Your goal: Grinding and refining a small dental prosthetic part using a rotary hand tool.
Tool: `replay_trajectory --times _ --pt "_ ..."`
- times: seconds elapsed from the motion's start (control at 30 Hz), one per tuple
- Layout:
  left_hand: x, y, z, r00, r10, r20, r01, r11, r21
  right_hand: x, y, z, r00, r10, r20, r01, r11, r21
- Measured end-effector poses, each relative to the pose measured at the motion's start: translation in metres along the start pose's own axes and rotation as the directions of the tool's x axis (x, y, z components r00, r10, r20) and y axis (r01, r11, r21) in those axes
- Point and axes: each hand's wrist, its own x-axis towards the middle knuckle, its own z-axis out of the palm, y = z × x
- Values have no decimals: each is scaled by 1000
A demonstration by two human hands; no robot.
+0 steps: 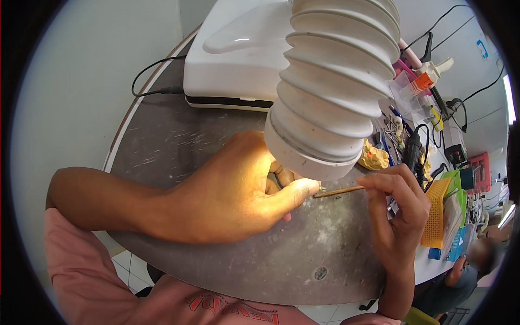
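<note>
My left hand (233,189) is bent over the grey worktop, with thumb and fingers pinched together. A small pale piece (322,189) shows at the thumb tip; the fingers hide most of it, so its kind cannot be told. My right hand (398,211) pinches a thin brown wooden stick (341,191) near its right end. The stick lies nearly level, its darker tip pointing left, close beside the left thumb. Whether the tip touches the small piece cannot be seen. Bright light falls on the left hand.
A wide white corrugated hose (336,81) hangs just above my hands. Behind stands a white machine (238,54) with a black cable. At the right are a yellow moulded lump (374,157), a black handpiece (414,149) and a yellow basket (436,216). Another person (460,276) sits far right.
</note>
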Motion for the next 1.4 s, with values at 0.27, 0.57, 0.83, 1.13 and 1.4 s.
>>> replay_trajectory --times 0.27,0.57,0.83,1.13,1.4 --pt "0 0 -1 999 -36 34 34 999 38 -12 -19 -16 994 91 65 -97 991 96" --pt "-2 1 0 993 -104 55 105 994 -8 -16 -20 2 960 -120 251 140 988 -64" --pt "-4 -2 11 982 -78 174 131 938 -320 -17 -21 2 987 157 -13 -143 924 355" --pt "-6 -4 17 993 -25 118 69 919 -389 -18 -22 6 888 395 234 -440 586 681" --pt "-4 -5 13 983 -47 177 109 925 -363 -18 -22 11 898 362 249 -428 592 683"
